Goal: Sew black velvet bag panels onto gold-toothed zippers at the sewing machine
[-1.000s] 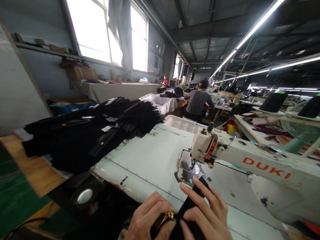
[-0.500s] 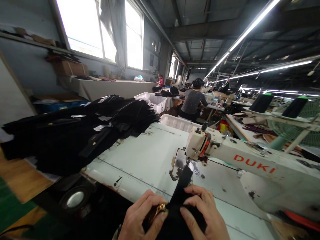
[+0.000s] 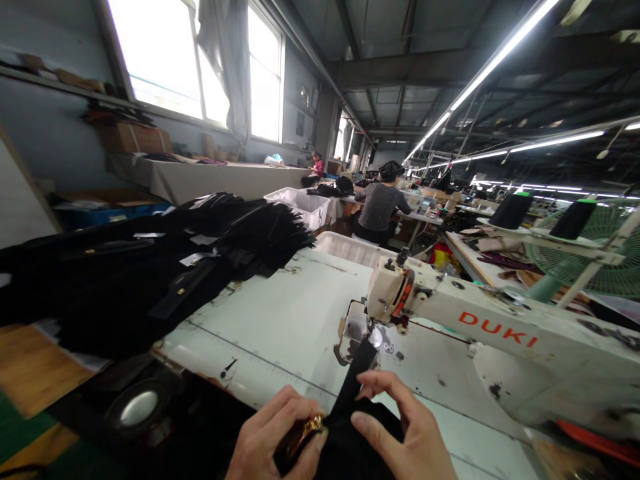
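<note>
A black fabric piece (image 3: 356, 381) runs from under the needle area of a white sewing machine (image 3: 450, 310) down to the table's front edge. My left hand (image 3: 280, 437) pinches the black cloth at its left side, with a shiny gold-coloured item (image 3: 311, 427) between thumb and fingers. On the cloth's right side lies my right hand (image 3: 405, 427), thumb and forefinger spread apart over the fabric, the other fingers partly hidden. The strip's far end meets the presser foot.
A large pile of black garment pieces (image 3: 200, 267) covers the table's left part. White plastic bins (image 3: 345, 247) stand behind the table. Farther back a person (image 3: 381, 205) sits at another table. Thread cones (image 3: 511, 212) and a green fan (image 3: 590, 247) are at right.
My right hand's thumb and forefinger have opened wider over the cloth. The whole view has shifted slightly, with the machine now a little farther left.
</note>
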`<action>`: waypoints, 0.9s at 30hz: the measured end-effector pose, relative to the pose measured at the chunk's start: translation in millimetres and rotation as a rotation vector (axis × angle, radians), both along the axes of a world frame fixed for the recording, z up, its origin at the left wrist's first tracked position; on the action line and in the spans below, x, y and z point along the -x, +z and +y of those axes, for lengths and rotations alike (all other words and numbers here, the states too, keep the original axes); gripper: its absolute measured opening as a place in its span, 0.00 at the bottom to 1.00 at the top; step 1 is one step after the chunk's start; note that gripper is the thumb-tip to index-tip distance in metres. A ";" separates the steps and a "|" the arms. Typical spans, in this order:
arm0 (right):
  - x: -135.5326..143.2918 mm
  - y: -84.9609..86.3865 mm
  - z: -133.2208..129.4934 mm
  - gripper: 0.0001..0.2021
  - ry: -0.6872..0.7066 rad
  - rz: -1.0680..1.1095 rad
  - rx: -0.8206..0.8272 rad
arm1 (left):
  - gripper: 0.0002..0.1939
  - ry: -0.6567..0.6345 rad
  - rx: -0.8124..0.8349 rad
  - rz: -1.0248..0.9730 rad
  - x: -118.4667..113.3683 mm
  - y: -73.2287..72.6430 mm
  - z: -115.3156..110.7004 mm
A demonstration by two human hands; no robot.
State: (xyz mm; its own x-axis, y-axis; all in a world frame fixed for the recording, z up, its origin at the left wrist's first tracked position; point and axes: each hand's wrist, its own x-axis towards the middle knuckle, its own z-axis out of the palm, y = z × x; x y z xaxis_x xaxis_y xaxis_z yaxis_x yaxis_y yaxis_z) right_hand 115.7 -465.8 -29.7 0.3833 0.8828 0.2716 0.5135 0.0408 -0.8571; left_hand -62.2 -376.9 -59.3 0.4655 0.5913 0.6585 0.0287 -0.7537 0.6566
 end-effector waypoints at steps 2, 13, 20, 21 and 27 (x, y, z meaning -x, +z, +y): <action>2.2 3.3 1.5 0.07 -0.002 0.039 -0.031 | 0.07 0.004 0.007 -0.020 -0.4 1.5 -0.6; -5.6 10.8 1.9 0.08 0.119 -0.175 -0.104 | 0.05 -0.073 0.217 0.094 6.3 2.9 11.8; -9.0 12.2 1.8 0.06 0.148 -0.432 -0.274 | 0.04 -0.008 0.095 -0.004 3.2 3.8 2.2; -8.7 10.2 1.8 0.05 0.128 -0.421 -0.264 | 0.04 -0.004 0.065 -0.008 3.1 3.7 1.2; 1.8 3.3 2.5 0.10 -0.028 -0.111 -0.139 | 0.04 0.046 -0.039 -0.007 3.9 5.5 0.3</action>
State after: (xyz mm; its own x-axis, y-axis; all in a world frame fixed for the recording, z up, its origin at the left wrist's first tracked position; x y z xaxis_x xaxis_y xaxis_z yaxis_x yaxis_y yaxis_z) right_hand 113.8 -463.3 -26.3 0.3683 0.8229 0.4326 0.6075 0.1392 -0.7820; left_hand -66.1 -376.5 -53.8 0.4342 0.5859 0.6843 0.0595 -0.7766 0.6272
